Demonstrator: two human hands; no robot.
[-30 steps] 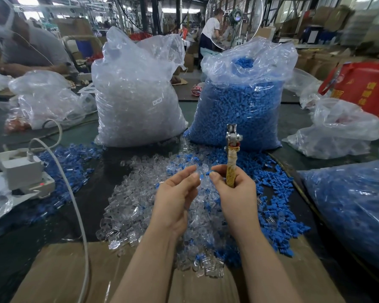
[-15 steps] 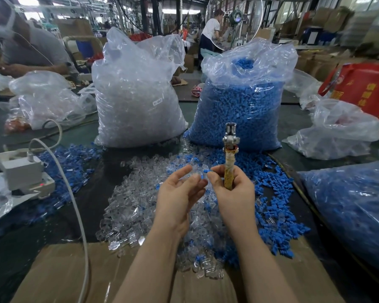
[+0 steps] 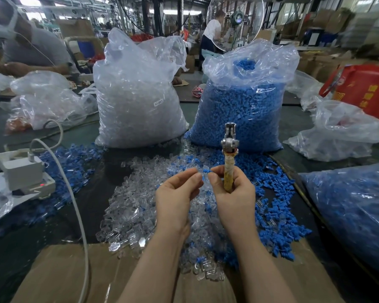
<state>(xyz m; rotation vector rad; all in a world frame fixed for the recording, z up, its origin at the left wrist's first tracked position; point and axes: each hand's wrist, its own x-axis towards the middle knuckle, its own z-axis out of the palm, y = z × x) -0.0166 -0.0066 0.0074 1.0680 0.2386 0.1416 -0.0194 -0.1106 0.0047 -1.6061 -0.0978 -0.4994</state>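
My right hand (image 3: pixel 234 193) grips the taped handle of an upright metal tool (image 3: pixel 229 145) and pinches a small blue plastic piece (image 3: pixel 206 171) at its fingertips. My left hand (image 3: pixel 176 191) is raised beside it, thumb and forefinger pinching a small clear plastic piece (image 3: pixel 200 178) close to the blue one. Both hands hover over a loose heap of clear pieces (image 3: pixel 131 206) and blue pieces (image 3: pixel 278 206) on the dark table.
A big bag of clear pieces (image 3: pixel 138 99) and a big bag of blue pieces (image 3: pixel 243 101) stand behind the heap. A white power adapter with cable (image 3: pixel 23 171) lies left. Another blue-filled bag (image 3: pixel 354 211) lies right. Cardboard (image 3: pixel 59 274) covers the near edge. A person sits far left.
Both hands have lifted slightly and come closer together, fingertips now nearly meeting. The tool has shifted a little to the left with my right hand.
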